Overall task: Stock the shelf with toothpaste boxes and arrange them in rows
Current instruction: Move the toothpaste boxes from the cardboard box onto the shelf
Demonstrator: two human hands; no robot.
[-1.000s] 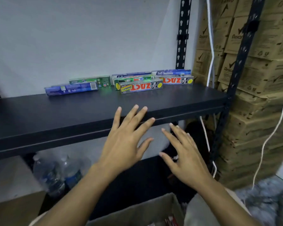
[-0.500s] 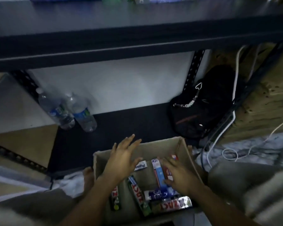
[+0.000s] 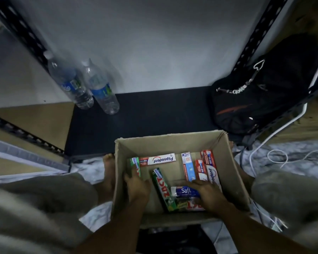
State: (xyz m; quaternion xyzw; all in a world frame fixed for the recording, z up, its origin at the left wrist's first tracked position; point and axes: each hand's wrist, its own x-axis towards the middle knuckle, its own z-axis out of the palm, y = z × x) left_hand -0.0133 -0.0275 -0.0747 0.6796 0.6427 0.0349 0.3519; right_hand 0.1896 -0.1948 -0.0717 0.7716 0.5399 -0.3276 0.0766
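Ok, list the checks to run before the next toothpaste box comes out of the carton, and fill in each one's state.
1. Both hands inside the carton: ok, the left hand and right hand are in it.
2. Left hand's hold on the green box: cannot tell; its fingers touch the box's near end.
3. Right hand's hold on the Safi box: cannot tell; the hand lies over it.
4. Safi box free to lift: ok, only the hand covers it.
5. Stock left: ok, the Pepsodent box and others lie loose in the carton.
6. Room on the upper shelf: cannot tell, it is out of view.
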